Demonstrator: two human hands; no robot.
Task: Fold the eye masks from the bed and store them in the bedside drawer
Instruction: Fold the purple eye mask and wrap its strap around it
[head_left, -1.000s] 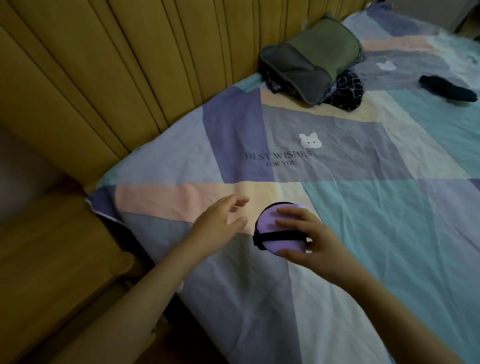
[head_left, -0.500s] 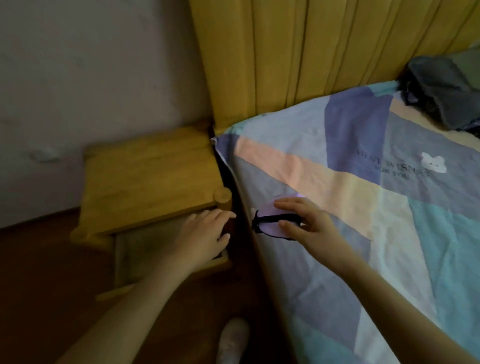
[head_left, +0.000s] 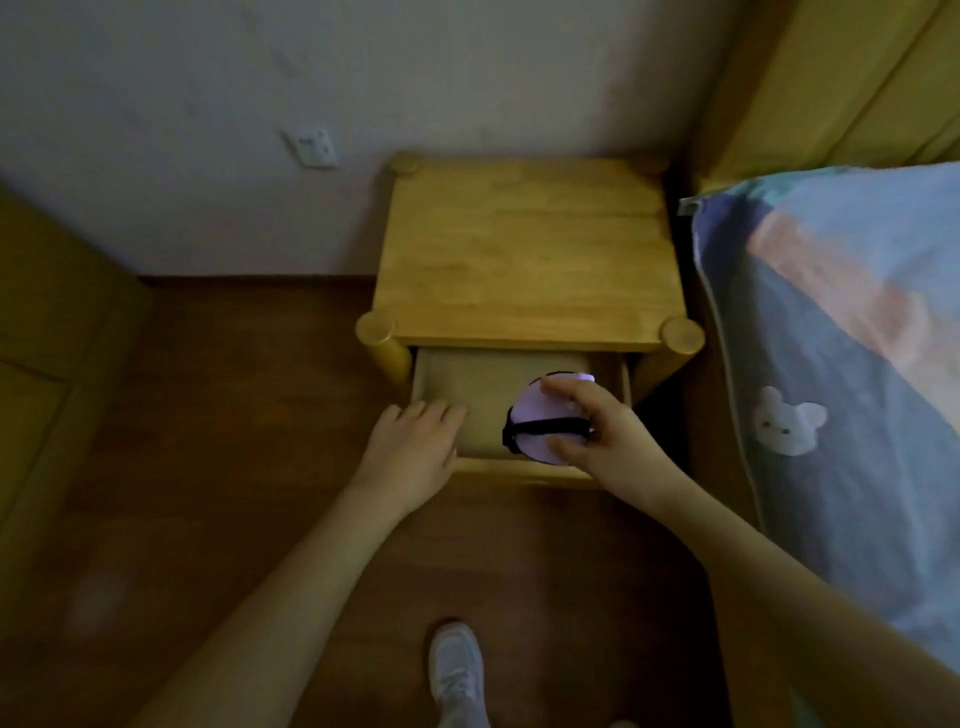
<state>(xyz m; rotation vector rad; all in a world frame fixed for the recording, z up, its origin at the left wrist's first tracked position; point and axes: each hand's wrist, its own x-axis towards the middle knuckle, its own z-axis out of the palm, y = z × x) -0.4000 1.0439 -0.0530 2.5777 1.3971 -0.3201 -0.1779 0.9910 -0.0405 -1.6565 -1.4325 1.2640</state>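
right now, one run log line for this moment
step: stowing | right hand: holds folded purple eye mask over open drawer | left hand: on drawer front

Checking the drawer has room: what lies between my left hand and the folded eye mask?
Head view: only bare drawer floor lies between left hand and eye mask, which right hand holds.

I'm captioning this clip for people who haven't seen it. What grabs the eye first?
The folded purple eye mask, pinched in the right hand over the open drawer of the wooden bedside table. The left hand rests on the drawer's front left edge; the patchwork bed lies right.
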